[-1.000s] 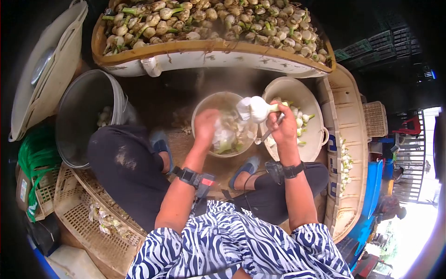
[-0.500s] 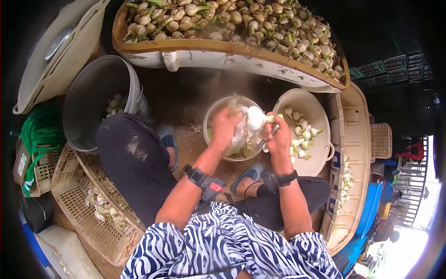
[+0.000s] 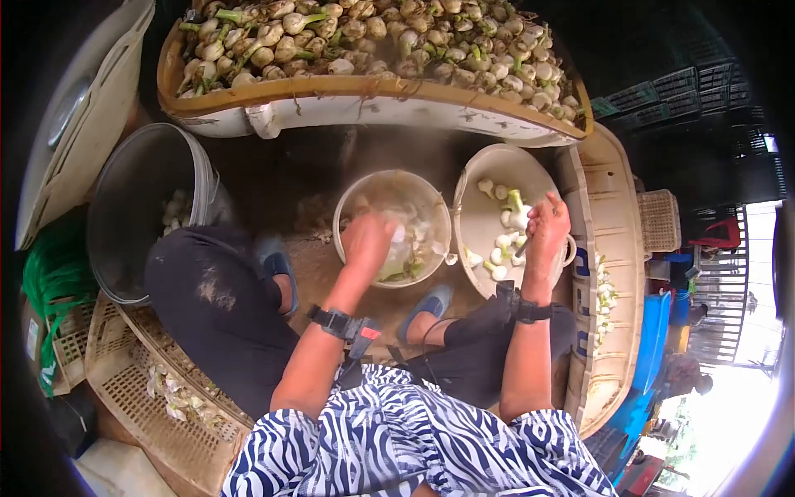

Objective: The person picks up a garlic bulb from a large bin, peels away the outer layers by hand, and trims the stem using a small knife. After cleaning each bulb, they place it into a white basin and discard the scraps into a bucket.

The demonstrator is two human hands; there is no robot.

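Note:
My left hand (image 3: 368, 242) hangs over a round white tub (image 3: 445, 211) of loose garlic skins and trimmings, its fingers smeared by motion. Pale skins (image 3: 399, 234) lie close beside its fingertips. Over an oval cream basin (image 3: 474, 178), my right hand (image 3: 548, 230) is closed around a small knife (image 3: 522, 246), whose blade points down and to the left. A peeled garlic bulb (image 3: 517, 217) with a green stem is right at its fingertips. Several more peeled garlic bulbs (image 3: 499, 257) lie in the basin below.
A large trough (image 3: 356, 86) heaped with unpeeled garlic stands ahead. To my left are a grey bucket (image 3: 199, 178) with some bulbs and a plastic crate (image 3: 124, 398) with skins. A long cream container (image 3: 617, 331) lines my right side.
My hands have moved apart: the right has carried the garlic bulb right, over the oval basin, while the left has moved left and lower over the tub. The camera view has shifted slightly.

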